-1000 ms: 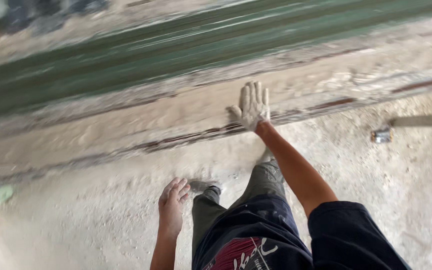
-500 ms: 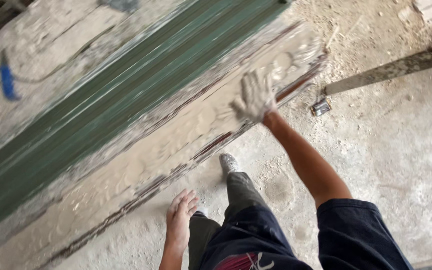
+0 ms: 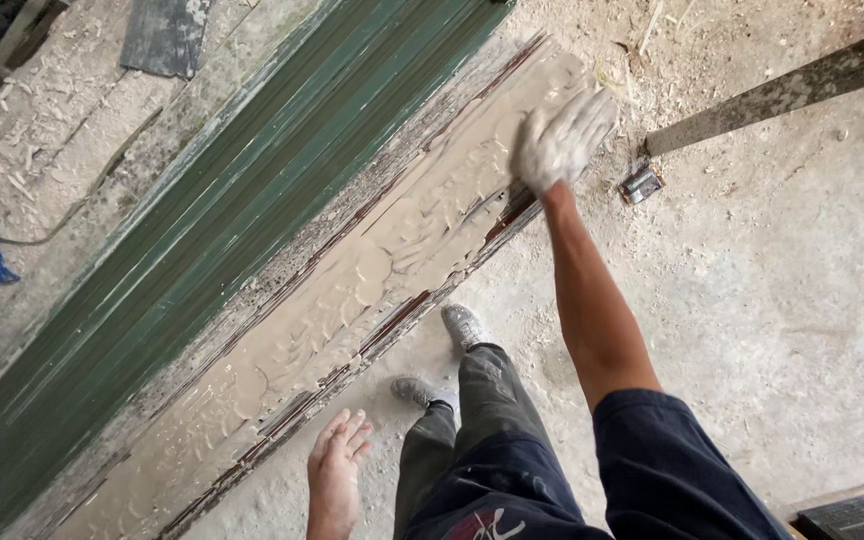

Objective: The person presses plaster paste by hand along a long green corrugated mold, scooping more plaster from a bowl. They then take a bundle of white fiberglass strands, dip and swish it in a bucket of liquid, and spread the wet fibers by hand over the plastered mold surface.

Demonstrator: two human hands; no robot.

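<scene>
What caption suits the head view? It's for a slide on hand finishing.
Paste-coated right hand spreads grey filler over a long board beside green panelling; left hand hangs free.

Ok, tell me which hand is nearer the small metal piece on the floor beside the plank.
Right. The right hand hovers over the putty-coated plank, just left of the metal piece; the left hand hangs far below, near the plank's lower edge.

A long board [image 3: 352, 290] runs diagonally from lower left to upper right of the frame, with a ribbed panel [image 3: 222, 230] alongside it on its upper-left side. The right hand [image 3: 560, 140] lies on the board's upper-right end. The left hand [image 3: 337, 462] hangs at bottom centre, beside the board's lower edge. A small metal piece [image 3: 640, 184] lies on the floor [image 3: 782, 290] just right of the right hand.
</scene>
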